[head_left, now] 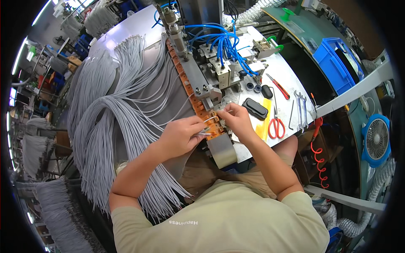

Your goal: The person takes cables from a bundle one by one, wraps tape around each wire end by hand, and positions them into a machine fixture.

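Observation:
My left hand (179, 135) is closed on grey cables, whose pale ends (206, 134) stick out past the fingertips over an orange slotted fixture strip (192, 100). Across the strip, my right hand (237, 121) is pinched at the far end of a white cable (209, 119) lying over an orange block. Its fingertips hide whatever sits between them. Several more grey cables run from the strip into a large bundle (105, 103) draped over the table's left side. Above the strip stands a metal machine (187, 78) with cylinders and blue air tubes (221, 40).
Right of the machine, the white table holds a black case (255, 109), a yellow strip (263, 120), red-handled scissors (276, 127), a red knife (278, 86), wrenches (298, 109) and a hex key (291, 114). Farther right are a blue crate (333, 67), a fan (376, 140) and a coiled red hose (319, 162).

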A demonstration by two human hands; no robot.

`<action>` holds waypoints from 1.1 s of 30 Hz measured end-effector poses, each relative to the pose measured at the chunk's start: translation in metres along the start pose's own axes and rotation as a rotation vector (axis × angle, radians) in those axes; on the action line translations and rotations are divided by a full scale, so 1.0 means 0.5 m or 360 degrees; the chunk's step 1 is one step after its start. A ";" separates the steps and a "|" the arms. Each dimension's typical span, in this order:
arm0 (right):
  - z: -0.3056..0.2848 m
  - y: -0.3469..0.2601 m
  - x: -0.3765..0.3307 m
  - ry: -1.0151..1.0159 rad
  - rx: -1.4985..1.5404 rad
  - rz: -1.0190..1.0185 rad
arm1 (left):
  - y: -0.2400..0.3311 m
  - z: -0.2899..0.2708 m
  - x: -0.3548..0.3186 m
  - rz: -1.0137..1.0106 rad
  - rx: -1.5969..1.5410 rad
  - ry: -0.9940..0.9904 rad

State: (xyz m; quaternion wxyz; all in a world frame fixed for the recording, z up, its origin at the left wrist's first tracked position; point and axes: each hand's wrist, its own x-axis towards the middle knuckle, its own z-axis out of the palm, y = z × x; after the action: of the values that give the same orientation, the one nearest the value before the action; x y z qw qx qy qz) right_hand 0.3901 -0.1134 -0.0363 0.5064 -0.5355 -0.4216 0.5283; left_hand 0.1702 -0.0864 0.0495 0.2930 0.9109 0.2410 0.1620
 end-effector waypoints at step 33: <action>0.064 -0.074 -0.119 0.0056 -0.0829 -0.0928 | 0.008 -0.004 -0.001 -0.0442 -0.0378 0.0314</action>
State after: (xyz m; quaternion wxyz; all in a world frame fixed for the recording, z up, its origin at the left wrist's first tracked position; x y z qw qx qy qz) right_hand 0.3563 -0.1642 0.0108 0.4895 -0.5130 -0.6672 0.2282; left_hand 0.1701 -0.0887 0.0533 0.3929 0.8077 0.3709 0.2358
